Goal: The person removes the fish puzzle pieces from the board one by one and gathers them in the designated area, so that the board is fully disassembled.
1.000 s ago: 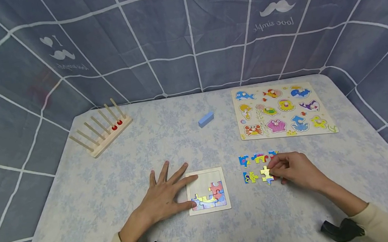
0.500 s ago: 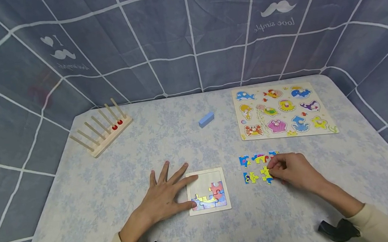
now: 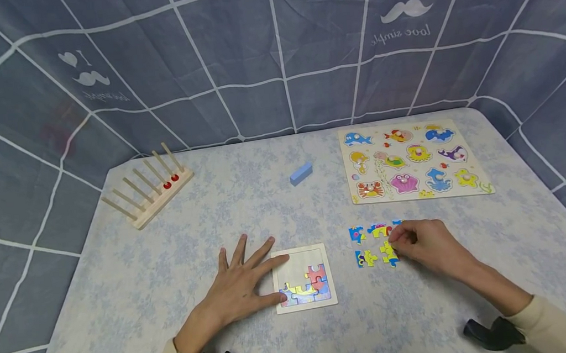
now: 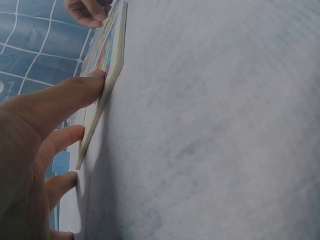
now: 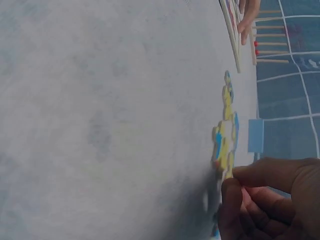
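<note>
A square wooden puzzle tray, partly filled with jigsaw pieces, lies in front of me. My left hand is spread on its left side; the thumb presses the near left corner and the index finger touches the upper left edge. My right hand is over the loose pieces, thumb and index fingertips pinching the edge of a yellow and blue puzzle piece. In the right wrist view the fingertips meet at a yellow piece's end. Part of the back right piece is hidden behind this hand.
Several loose pieces lie right of the tray. A sea-animal peg board is at the back right, a blue block at the back middle. A wooden peg rack with two red beads stands at the back left.
The yellow and blue piece was tilted a second ago and now lies flatter. My right hand has shifted slightly away from me. The left hand has stayed still.
</note>
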Demonstrator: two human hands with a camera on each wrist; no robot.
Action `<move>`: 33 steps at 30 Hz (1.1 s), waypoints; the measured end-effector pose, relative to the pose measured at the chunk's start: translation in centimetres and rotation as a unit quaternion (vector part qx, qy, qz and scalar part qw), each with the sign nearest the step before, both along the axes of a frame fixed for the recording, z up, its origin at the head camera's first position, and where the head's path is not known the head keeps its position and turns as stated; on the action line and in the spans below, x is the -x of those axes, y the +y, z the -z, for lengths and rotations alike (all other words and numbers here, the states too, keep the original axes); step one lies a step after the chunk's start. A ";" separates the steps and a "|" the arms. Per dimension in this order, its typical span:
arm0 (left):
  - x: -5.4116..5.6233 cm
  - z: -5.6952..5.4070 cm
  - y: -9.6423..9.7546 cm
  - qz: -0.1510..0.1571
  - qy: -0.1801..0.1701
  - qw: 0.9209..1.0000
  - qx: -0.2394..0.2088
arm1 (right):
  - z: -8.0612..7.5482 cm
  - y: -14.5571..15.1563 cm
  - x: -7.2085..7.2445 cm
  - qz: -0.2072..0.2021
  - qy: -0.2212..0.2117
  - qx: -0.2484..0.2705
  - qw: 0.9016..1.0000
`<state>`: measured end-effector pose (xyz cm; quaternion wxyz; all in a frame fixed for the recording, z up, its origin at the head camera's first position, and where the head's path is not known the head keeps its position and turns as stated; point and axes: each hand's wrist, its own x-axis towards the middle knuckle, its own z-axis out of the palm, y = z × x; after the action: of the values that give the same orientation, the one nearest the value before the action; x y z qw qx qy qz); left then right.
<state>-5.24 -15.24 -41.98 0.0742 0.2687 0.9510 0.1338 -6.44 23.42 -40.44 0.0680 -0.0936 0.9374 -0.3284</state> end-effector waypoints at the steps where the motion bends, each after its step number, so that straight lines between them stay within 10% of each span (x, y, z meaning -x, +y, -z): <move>1: 0.0 0.0 0.0 0.000 0.000 1.000 0.000 | -0.1 -0.2 0.1 -0.001 0.008 0.000 1.000; 21: 0.0 -0.1 0.2 0.002 -0.005 1.000 0.009 | 0.7 -10.0 0.1 -0.208 -0.004 0.084 0.975; 33: 0.1 -0.1 0.1 0.003 -0.003 1.000 0.011 | 0.5 -11.6 -0.1 -0.206 0.015 0.015 0.978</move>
<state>-5.29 -15.17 -41.86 0.0803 0.2706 0.9513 0.1240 -6.38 11.81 -40.98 0.1185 -0.2908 0.8939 -0.3198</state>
